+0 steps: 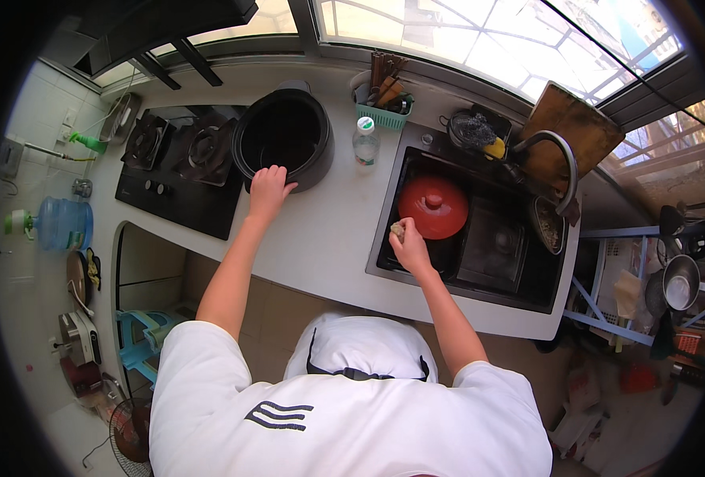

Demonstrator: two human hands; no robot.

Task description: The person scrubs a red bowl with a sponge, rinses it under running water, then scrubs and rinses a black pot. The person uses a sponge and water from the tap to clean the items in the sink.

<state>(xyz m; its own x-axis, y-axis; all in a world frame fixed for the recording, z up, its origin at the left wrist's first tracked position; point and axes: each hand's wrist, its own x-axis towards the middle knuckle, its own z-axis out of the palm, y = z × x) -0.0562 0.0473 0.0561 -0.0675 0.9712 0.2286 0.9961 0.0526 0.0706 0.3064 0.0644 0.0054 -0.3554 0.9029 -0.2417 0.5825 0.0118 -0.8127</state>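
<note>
My left hand [268, 189] grips the near rim of a deep black pot [325, 156], with its fingers over the edge. The pot stands on the white countertop beside the gas hob, its dark inside facing up. My right hand [412, 248] holds a small, crumpled brownish scrubber [397, 231], partly hidden by the fingers, over the left part of the black sink [382, 260]. Just beyond that hand, a round red lid [431, 210] with a knob lies in the left basin.
A clear bottle [365, 146] stands between pot and sink. Behind it is a green basket [384, 115] of chopsticks and utensils. The curved faucet [568, 161] arches over the sink's right side, before a wooden cutting board [570, 128]. Left lies a two-burner gas hob [179, 206].
</note>
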